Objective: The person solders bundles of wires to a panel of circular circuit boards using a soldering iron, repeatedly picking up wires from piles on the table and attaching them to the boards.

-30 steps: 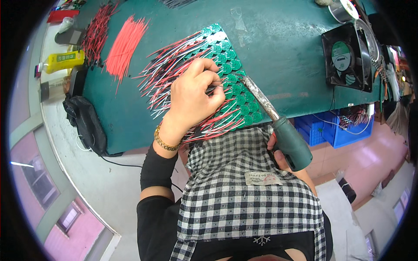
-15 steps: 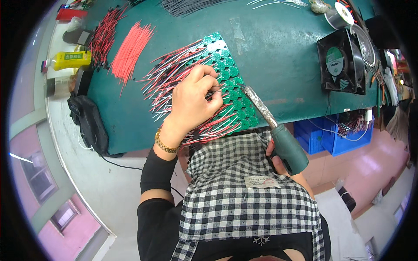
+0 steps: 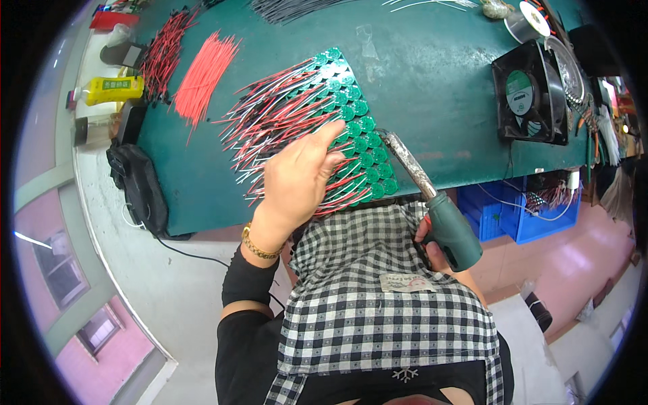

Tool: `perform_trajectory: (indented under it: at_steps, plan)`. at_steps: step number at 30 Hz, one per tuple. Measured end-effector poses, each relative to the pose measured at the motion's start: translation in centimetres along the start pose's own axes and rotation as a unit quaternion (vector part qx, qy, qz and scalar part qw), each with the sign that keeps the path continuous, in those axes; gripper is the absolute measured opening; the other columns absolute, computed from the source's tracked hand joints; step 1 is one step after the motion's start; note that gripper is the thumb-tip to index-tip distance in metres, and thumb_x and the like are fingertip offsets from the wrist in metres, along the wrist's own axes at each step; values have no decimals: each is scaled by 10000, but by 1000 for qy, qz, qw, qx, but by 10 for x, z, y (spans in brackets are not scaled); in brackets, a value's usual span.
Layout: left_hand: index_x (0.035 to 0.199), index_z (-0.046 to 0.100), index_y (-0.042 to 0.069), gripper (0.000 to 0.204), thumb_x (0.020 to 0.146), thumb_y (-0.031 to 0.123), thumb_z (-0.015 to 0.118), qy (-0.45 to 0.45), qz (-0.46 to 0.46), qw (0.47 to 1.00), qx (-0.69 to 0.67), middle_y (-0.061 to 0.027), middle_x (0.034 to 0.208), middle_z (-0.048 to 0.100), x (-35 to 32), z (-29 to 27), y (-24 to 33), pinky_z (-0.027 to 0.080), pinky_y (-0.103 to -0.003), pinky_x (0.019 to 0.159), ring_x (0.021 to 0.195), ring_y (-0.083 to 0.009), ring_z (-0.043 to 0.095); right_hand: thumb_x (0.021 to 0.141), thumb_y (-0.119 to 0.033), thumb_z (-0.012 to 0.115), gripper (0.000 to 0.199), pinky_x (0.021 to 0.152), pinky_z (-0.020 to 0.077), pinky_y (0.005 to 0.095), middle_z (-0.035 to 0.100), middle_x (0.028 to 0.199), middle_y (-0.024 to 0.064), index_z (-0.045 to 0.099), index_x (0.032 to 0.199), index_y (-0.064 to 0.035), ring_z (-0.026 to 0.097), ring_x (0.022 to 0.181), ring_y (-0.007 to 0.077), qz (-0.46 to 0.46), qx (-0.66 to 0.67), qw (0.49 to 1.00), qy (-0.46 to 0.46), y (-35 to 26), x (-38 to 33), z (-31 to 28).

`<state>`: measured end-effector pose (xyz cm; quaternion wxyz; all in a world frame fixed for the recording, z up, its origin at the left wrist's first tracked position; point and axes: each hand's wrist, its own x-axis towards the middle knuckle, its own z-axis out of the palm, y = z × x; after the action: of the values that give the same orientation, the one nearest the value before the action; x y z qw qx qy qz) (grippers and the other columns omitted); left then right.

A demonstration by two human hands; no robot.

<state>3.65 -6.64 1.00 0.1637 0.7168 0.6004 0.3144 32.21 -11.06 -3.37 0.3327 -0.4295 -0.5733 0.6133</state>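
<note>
Left hand (image 3: 297,179) flat on wired green discs (image 3: 361,128), right hand (image 3: 432,246) gripping one soldering iron (image 3: 432,199)

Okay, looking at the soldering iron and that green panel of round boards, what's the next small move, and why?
Probably ease the soldering iron tip sideways onto the nearest round board. Its tip sits at the green panel edge, while the left hand presses the red and white wires flat beside it.

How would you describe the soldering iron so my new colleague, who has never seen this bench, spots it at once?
Start at the green bench top and find the slanted panel of round green boards with red and white wires under the left hand. Along the panel's right edge lies the soldering iron, held low by the right hand. It alone has a metal barrel and thick dark green handle.
</note>
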Motion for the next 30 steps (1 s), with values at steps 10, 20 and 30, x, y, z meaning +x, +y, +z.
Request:
perform_trajectory:
  at_steps: [10,20,30]
  plan:
    - [809,612,39,110,751,-27,679,66,-21,997,-17,-44,751,577,-7,19,-11,379,-249,453,527,-109,473,772,-151,635,182,718,530,334,678,837,24,658,936,-76,661,759,231,-22,-154,987,-50,5,-5,-10]
    - [762,617,52,118,698,-26,679,54,-54,996,-50,-12,754,575,-10,16,-13,358,-204,434,490,-50,427,608,-133,712,485,687,535,351,622,1007,148,616,1074,-41,649,766,295,-139,-225,960,-93,24,0,-15]
    - [760,617,53,118,697,-24,681,54,-39,997,-42,-11,754,574,-9,17,-14,364,-206,437,502,-58,439,599,-108,712,472,621,520,339,609,910,128,613,1053,-25,624,691,276,-178,-198,958,-103,20,7,-11]
